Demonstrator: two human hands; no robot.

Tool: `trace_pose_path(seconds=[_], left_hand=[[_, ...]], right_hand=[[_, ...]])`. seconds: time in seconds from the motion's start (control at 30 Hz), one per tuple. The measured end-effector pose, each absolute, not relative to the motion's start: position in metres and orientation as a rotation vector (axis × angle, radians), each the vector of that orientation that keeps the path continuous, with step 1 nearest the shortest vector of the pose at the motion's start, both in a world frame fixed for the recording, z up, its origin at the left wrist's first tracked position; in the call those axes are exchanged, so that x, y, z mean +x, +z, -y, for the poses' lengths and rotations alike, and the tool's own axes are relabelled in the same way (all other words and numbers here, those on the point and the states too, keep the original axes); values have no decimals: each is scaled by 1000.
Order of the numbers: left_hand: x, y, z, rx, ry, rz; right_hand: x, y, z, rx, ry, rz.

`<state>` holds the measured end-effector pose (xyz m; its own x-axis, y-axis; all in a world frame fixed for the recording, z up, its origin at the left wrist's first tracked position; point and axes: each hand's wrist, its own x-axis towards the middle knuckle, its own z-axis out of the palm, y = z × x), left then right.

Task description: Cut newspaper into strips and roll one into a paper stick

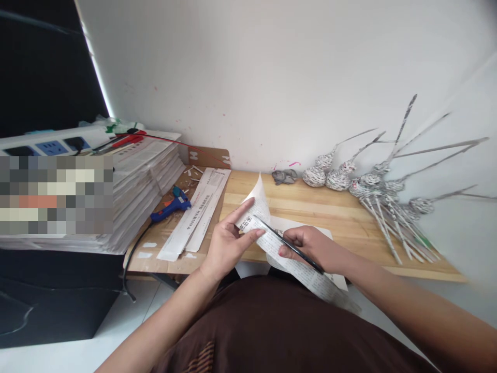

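Note:
My left hand [227,243] pinches a printed newspaper sheet [258,202], thumb in front and index finger stretched along it. The sheet is folded, its upper corner standing up and a long part hanging down towards my lap. My right hand [314,248] is closed around a slim black-handled knife [297,252]. Its thin blade points up and left, lying along the paper close to my left thumb. Whether the edge is inside the fold I cannot tell. Beneath both hands, more white printed paper [339,280] lies at the front edge of the wooden table [240,189].
Left of my hands lie newspaper strips [202,212] and a blue glue gun [171,204] with its cable on cardboard. A tall paper stack [143,191] stands farther left. Woven paper gourds [314,176], paper rods [382,225] and a grey crumpled piece [284,177] lie along the wall.

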<state>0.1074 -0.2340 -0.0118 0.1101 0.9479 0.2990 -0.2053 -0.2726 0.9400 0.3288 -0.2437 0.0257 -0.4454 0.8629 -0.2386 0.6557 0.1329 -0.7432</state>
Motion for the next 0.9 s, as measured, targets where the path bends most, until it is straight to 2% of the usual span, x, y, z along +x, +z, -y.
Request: trace_pose_path(seconds=[0.2, 0.63, 0.9], left_hand=[[99, -7, 231, 1360, 1402, -841], [101, -10, 234, 1381, 1397, -825], [102, -12, 235, 1352, 1369, -809]], right_hand=[[332, 27, 245, -1514, 1178, 2197], [321, 28, 246, -1370, 1332, 2149], [322, 25, 246, -1415, 1251, 2167]])
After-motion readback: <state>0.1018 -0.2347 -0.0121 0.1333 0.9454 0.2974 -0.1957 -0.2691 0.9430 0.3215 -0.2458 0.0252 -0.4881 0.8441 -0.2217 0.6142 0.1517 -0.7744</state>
